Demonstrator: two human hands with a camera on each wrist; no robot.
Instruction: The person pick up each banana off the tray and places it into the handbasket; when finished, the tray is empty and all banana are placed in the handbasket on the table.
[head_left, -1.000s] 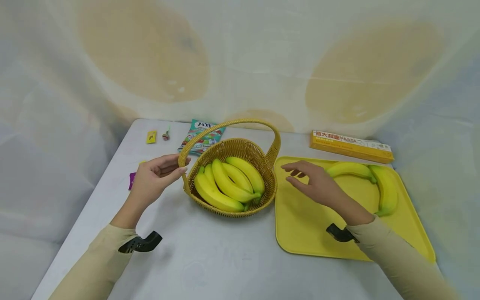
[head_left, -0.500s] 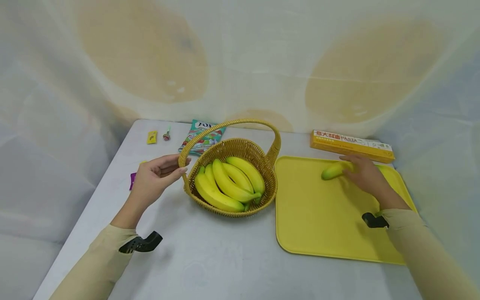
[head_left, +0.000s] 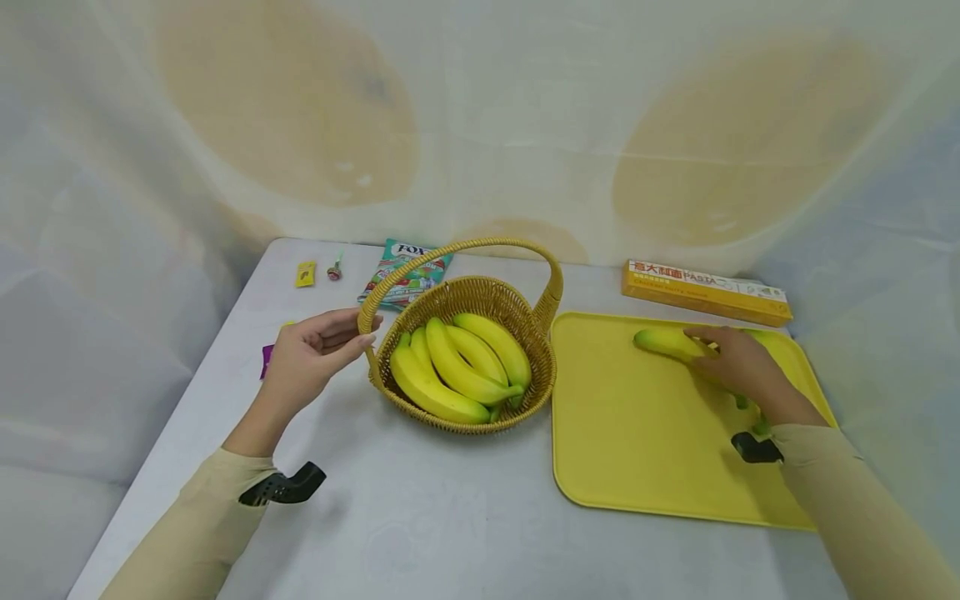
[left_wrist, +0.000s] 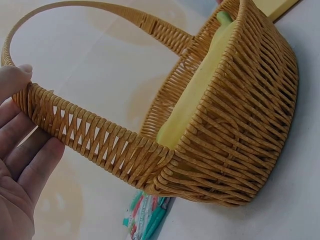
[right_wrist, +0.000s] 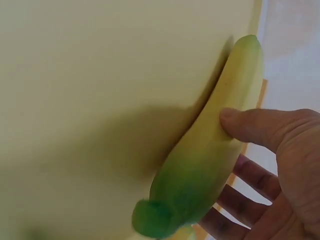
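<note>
A wicker basket [head_left: 542,367] with a tall arched handle stands mid-table and holds several bananas [head_left: 459,367]. My left hand [head_left: 307,354] grips the left side of its handle between thumb and fingers; the left wrist view shows the thumb over the woven handle [left_wrist: 85,132]. Over the yellow tray [head_left: 622,433], my right hand [head_left: 738,367] pinches a banana [right_wrist: 205,145], thumb on one side and fingers behind it. The banana's green stem end points toward the wrist camera. Another banana [head_left: 776,342] on the tray is mostly hidden behind the right hand.
A yellow pasta box [head_left: 705,293] lies behind the tray. A teal FOX'S candy bag [head_left: 401,271] is behind the basket. On the far left are a yellow wrapped candy [head_left: 305,274], a lollipop [head_left: 334,270] and a purple packet [head_left: 267,360].
My right hand has moved right from beside the basket to the tray and taken hold of a banana, whose angle has shifted. The left hand stays on the basket handle.
</note>
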